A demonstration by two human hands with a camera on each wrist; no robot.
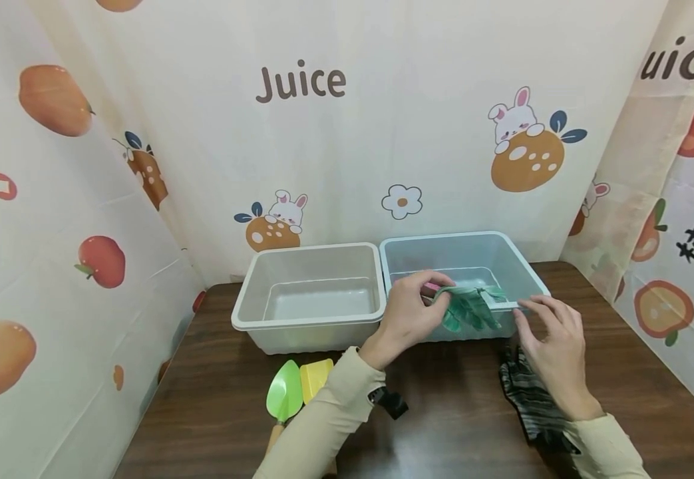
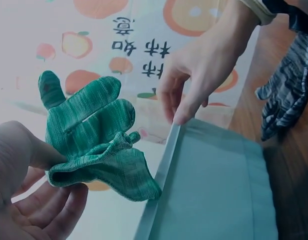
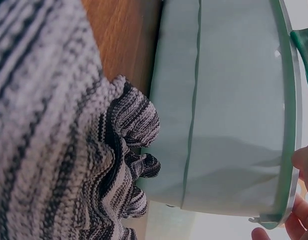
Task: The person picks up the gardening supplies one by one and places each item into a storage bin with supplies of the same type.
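Observation:
My left hand (image 1: 414,307) pinches a green knitted glove (image 2: 94,125) near its cuff, between thumb and fingers. The glove droops over the front rim of a light blue plastic bin (image 1: 526,271), and part of it touches the rim in the left wrist view. At that bin's front right corner, my right hand (image 1: 553,342) grips the rim, thumb outside and fingers over the edge. Below the right hand, a dark grey striped knitted glove (image 1: 532,396) lies on the table, large in the right wrist view.
To the left of the blue bin stands a grey-white bin (image 1: 307,324). A green toy trowel (image 1: 285,392) and a yellow tool (image 1: 315,379) lie in front, partly behind my left sleeve. Something pink (image 1: 432,287) shows beside my left hand. Printed curtains enclose the wooden table.

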